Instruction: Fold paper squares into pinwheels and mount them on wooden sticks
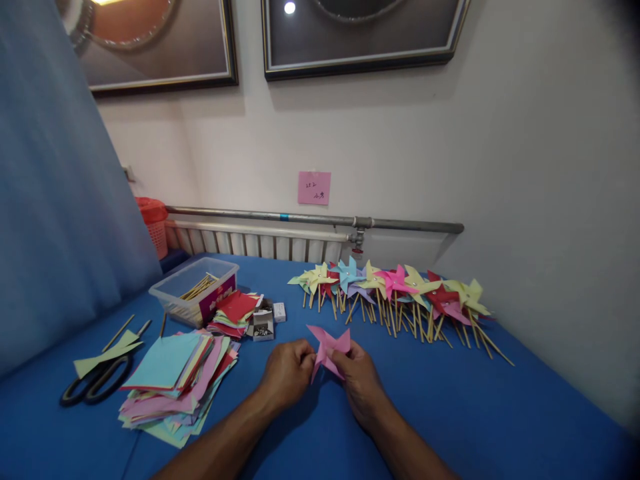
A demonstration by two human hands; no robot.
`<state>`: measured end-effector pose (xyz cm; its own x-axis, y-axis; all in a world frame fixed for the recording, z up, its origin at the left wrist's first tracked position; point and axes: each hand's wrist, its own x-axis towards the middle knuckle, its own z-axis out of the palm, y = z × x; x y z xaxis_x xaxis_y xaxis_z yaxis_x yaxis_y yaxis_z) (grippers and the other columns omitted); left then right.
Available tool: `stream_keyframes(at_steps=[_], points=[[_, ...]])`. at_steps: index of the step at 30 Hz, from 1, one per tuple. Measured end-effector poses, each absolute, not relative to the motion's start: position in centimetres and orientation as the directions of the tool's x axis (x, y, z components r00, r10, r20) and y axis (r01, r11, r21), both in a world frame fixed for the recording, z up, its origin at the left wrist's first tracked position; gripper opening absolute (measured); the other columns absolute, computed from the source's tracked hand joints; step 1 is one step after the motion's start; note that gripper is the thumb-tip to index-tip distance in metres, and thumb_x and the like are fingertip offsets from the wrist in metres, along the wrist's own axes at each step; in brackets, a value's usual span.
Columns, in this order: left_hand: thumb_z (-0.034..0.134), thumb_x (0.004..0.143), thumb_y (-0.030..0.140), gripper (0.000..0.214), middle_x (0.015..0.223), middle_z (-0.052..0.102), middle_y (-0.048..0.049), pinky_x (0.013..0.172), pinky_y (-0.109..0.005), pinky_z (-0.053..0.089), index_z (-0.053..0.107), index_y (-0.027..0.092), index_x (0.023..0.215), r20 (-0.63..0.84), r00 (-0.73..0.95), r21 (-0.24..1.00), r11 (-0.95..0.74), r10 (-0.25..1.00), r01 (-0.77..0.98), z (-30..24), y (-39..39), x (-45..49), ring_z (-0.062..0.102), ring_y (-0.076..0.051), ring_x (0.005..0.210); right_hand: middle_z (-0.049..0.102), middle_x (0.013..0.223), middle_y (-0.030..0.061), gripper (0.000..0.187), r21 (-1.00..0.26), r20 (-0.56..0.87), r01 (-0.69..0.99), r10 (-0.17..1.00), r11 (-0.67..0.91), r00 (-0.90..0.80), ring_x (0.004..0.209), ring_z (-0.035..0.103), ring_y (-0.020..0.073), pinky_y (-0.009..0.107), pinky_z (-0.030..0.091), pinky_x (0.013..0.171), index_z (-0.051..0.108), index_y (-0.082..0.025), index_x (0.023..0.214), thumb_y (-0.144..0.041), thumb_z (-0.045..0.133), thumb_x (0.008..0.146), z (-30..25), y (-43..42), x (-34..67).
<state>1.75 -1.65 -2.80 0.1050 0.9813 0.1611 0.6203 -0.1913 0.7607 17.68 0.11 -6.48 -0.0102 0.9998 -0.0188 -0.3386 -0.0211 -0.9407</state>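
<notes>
A pink paper pinwheel head [327, 350] is held just above the blue table [475, 413], near its middle. My left hand [285, 373] pinches its left side with closed fingers. My right hand [359, 380] grips its lower right side, fingers curled round the paper. No stick shows on this piece. Behind it lies a row of several finished pinwheels [400, 293] in yellow, blue, pink and red, each on a wooden stick.
A stack of coloured paper squares [175, 380] lies at the left, with black scissors [97, 380] and a green paper scrap beside it. Further back stand a clear plastic box of sticks [195, 290], a smaller paper pile [235, 313] and a small box of pins [263, 325].
</notes>
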Motion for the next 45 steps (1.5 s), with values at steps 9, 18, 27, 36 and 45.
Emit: stream_keyframes(at_steps=[9,18,27,36,45], points=[[0.051,0.086,0.017,0.022,0.062,0.060,0.0016,0.063,-0.027,0.031,0.060,0.019,0.066,0.169,0.103,0.767,-0.197,0.980,0.610,-2.7,-1.8,1.9,0.053,-0.014,0.063,0.073,0.071,0.0003,0.039,-0.950,-0.016,-0.313,1.000,-0.012,0.009,0.060,0.060,0.0167,0.027,0.045,0.057,0.073,-0.017,0.090,-0.041,0.090,0.065,-6.7,0.3,17.6],[0.051,0.087,0.019,0.022,0.062,0.059,0.0020,0.063,-0.027,0.031,0.059,0.019,0.066,0.185,0.098,0.772,-0.206,0.978,0.602,-2.8,-1.7,1.9,0.053,-0.014,0.063,0.073,0.069,0.0005,0.040,-0.957,-0.007,-0.291,1.000,-0.009,-0.006,0.062,0.062,0.0178,0.027,0.047,0.058,0.074,-0.016,0.091,-0.043,0.088,0.066,-7.1,0.5,17.7],[0.051,0.087,0.020,0.023,0.063,0.061,0.0019,0.063,-0.027,0.032,0.059,0.019,0.066,0.183,0.101,0.773,-0.206,0.978,0.600,-3.0,-1.7,1.9,0.054,-0.014,0.063,0.073,0.067,0.0013,0.044,-0.970,-0.005,-0.244,1.000,-0.005,-0.001,0.060,0.062,0.0192,0.028,0.047,0.056,0.076,-0.016,0.093,-0.048,0.087,0.066,-8.0,0.9,18.0],[0.051,0.086,0.018,0.022,0.062,0.061,0.0020,0.063,-0.027,0.032,0.061,0.018,0.067,0.189,0.096,0.774,-0.208,0.977,0.599,-3.0,-1.7,2.0,0.054,-0.014,0.063,0.075,0.071,0.0026,0.041,-0.969,-0.024,-0.244,1.000,-0.023,0.001,0.064,0.064,0.0210,0.029,0.050,0.059,0.076,-0.016,0.093,-0.045,0.087,0.066,-7.3,0.6,17.9],[0.051,0.086,0.018,0.023,0.063,0.061,0.0017,0.063,-0.026,0.031,0.061,0.018,0.066,0.185,0.102,0.767,-0.209,0.977,0.607,-2.8,-1.8,2.0,0.053,-0.014,0.063,0.075,0.071,0.0015,0.037,-0.959,-0.042,-0.280,0.999,-0.040,0.000,0.064,0.064,0.0200,0.029,0.049,0.061,0.075,-0.016,0.089,-0.040,0.089,0.065,-6.6,0.2,17.7]])
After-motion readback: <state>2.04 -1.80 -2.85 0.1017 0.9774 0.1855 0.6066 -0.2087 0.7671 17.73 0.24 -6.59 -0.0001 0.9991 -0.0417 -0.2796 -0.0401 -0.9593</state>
